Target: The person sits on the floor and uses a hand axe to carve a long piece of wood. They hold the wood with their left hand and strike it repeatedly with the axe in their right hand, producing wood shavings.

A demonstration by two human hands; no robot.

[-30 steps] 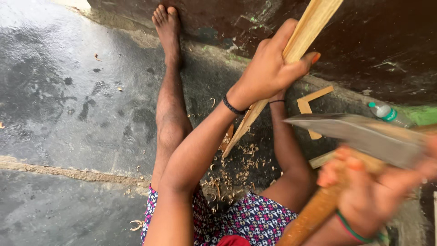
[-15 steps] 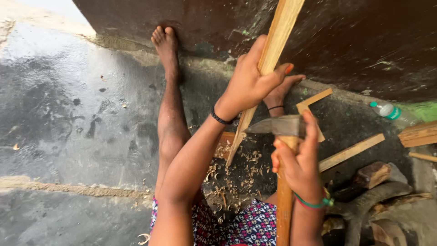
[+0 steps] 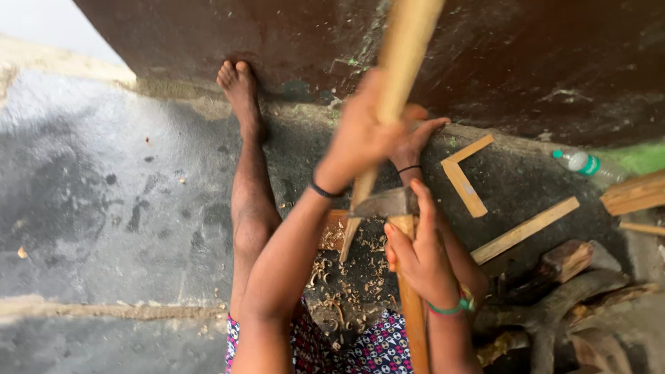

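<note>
1. A long wooden stick (image 3: pixel 402 76) is gripped by the left hand (image 3: pixel 364 138); it is held upright and slightly tilted, its pointed lower end (image 3: pixel 346 242) down over wood shavings (image 3: pixel 346 291) on the floor (image 3: pixel 104 208).
2. A hatchet (image 3: pixel 388 204) is held by its wooden handle (image 3: pixel 412 305) in the right hand (image 3: pixel 422 256); the blade is seen against the stick's lower part.
3. Both hands are closed around what they hold.
4. Wood offcuts (image 3: pixel 464 180) and a plastic bottle (image 3: pixel 582 163) are noted near the wall (image 3: pixel 526 62).
5. A bare foot (image 3: pixel 239 90) is seen against the wall base.
</note>
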